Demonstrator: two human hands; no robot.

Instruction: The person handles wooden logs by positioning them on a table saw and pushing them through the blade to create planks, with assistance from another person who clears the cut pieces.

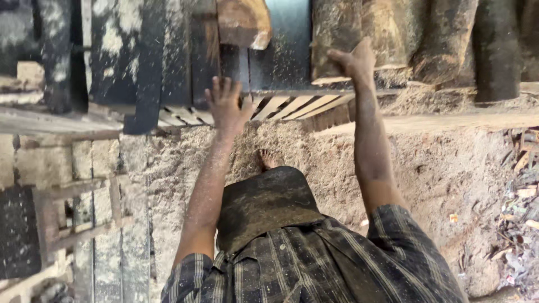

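sawdust covers nearly everything in this view, which appears turned upside down: the person's striped shirt (314,264) fills the lower edge and both bare arms stretch up toward the top of the picture. the left hand (225,104) is spread wide, fingers apart and palm down, holding nothing; it lies against or just above the edge of a dusty dark plank (203,50), though real contact cannot be told from this angle. just beside it sits a row of pale wooden slats (292,105) set at a slant, like a grating. the right hand (351,60) reaches further, its fingers loosely curled against the lower end of a rough, bark-covered log (337,36); it rests on the log's pale cut edge rather than closing around it, so the hand is mostly open with no firm grasp showing. more logs (443,39) lie side by side to the right of that one, well dusted. a short chunk of cut wood (244,22) lies near the top, between the two hands. a bare foot (267,160) shows between the arms on the sawdust-covered floor (449,168). at the left stands a worn timber frame (78,213) with pale boards, and scraps of bark and litter (519,224) lie at the far right.
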